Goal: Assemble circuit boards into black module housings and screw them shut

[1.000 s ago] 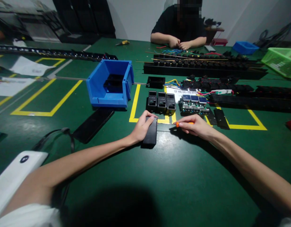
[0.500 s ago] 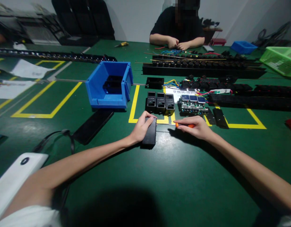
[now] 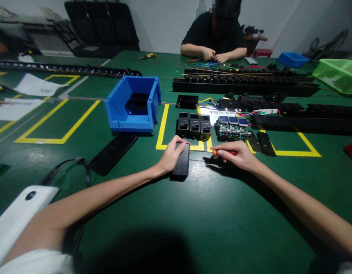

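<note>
My left hand point(image 3: 169, 156) is closed around a black rectangular plastic case point(image 3: 181, 166), thumb on top, holding it at the green table's surface. To its right, my right hand point(image 3: 239, 154) pinches a slim tool with an orange handle point(image 3: 215, 152). Its working end is too small to make out, and the tool stays apart from the case. Just beyond my hands, three black module housings point(image 3: 194, 125) stand side by side. Right of them lies a green circuit board with small screens point(image 3: 233, 127).
A blue bin point(image 3: 132, 125) holding black parts stands at left, with a black phone point(image 3: 113, 154) before it. Long black rails point(image 3: 239, 85) with wires lie farther back. Across the table sits a person point(image 3: 213, 38), and a green basket point(image 3: 337, 76) is far right.
The orange-handled tool has turned slightly in my right hand's fingers. My left hand and the case keep their place; the whole view has shifted a little.
</note>
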Demonstrator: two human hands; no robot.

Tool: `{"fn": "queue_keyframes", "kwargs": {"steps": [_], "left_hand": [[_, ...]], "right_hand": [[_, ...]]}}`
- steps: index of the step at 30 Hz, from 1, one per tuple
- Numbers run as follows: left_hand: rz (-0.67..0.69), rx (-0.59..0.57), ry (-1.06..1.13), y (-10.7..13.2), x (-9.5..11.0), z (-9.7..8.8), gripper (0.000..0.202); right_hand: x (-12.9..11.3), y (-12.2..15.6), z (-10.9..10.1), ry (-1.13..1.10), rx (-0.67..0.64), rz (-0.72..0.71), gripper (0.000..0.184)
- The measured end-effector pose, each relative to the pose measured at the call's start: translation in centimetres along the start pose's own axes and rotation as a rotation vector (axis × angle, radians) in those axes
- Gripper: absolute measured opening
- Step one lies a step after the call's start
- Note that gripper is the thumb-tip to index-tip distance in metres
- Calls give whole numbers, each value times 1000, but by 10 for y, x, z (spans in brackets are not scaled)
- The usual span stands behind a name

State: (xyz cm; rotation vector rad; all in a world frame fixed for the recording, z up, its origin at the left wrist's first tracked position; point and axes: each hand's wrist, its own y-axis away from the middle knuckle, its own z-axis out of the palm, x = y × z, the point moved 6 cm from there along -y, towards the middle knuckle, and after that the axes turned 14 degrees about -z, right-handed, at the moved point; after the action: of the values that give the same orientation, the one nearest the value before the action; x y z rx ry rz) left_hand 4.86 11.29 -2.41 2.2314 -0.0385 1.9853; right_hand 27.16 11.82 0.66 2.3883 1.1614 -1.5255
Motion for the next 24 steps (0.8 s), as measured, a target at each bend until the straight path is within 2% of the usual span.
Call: {"fn": "queue_keyframes", "kwargs": {"steps": [4,6,8,11,18,24], "left_hand": [[-13,-35,17,-1,-3,1,23],[-11,-38,5,-1,-3,1,23],[0,-30,-9,-1,-1,1,22],[14,-14,-22,0,1,1,21],[19,-1,-28,1,1,0,20],[12,2,-25,1,2,0,19]], "right_hand": [[12,2,8,-490,12,368,42],[15,3,13,-615,-24,496,40],[17,5,17,-639,-86,564,38],[16,5,19,-535,-132,540,37],[11,2,11,-172,-114,383,46],[3,-2,5,5,-88,193,47]]}}
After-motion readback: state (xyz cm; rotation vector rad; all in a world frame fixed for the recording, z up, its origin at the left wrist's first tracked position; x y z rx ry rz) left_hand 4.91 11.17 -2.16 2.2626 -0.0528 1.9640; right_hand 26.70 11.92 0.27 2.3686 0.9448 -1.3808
